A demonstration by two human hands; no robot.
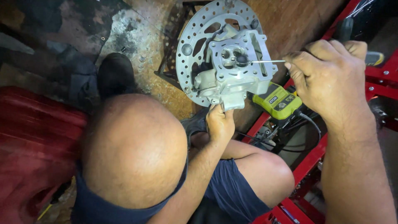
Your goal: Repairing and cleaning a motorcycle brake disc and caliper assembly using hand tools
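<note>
One cylinder head (238,68) gripped by left hand (219,122), right hand (327,76) closed on one thin rod (267,62) (probably a pick), one brake disc (188,49) behind.

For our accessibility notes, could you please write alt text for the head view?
The left hand grips a grey cast-metal engine part while the right hand pokes a thin metal rod into it, before a drilled steel brake disc.

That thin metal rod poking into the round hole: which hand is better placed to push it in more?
Probably the right hand: its fingers pinch the thin metal rod, tip at the grey metal engine part. The left hand grips that part's bottom edge.
</note>
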